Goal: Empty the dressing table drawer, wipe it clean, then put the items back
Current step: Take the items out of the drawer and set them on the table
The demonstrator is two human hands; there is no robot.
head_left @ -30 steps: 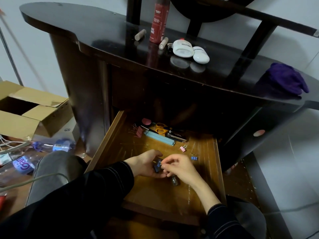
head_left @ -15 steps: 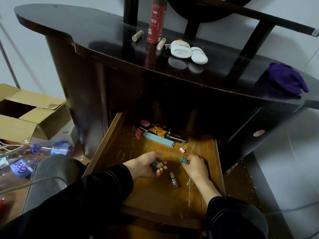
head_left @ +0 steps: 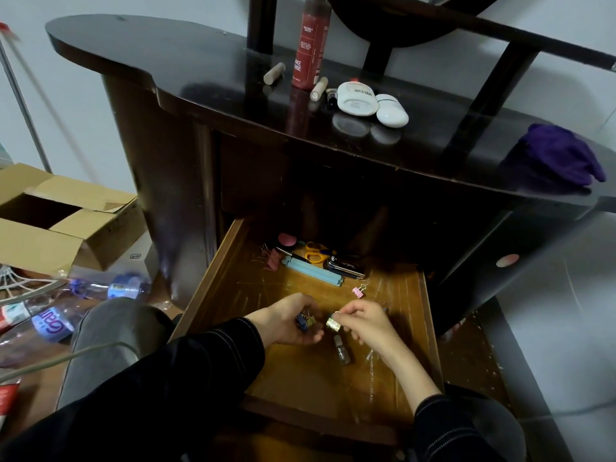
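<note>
The wooden drawer [head_left: 426, 328] is pulled out below the dark dressing table. My left hand [head_left: 286, 323] is cupped over its middle, holding a few small binder clips [head_left: 305, 321]. My right hand [head_left: 365, 323] pinches one more binder clip [head_left: 333, 323] just beside the left palm. A small dark vial [head_left: 342, 350] lies on the drawer floor under my hands. A pink binder clip [head_left: 358, 291] lies loose further back. At the drawer's back are yellow scissors [head_left: 316, 253], pale blue sticks [head_left: 313, 271], a dark case [head_left: 346, 265], a pink clip [head_left: 271, 260] and a round pink compact [head_left: 287, 240].
On the table top [head_left: 200, 71] stand a red bottle [head_left: 310, 45], two beige tubes, two white cases [head_left: 371, 105] and a purple cloth [head_left: 563, 155]. An open cardboard box [head_left: 63, 218] and plastic bottles [head_left: 50, 321] are on the floor at left.
My right hand reached to the drawer's right side, picked up a binder clip there and brought it back beside my left palm. The left hand stayed put, holding its clips.
</note>
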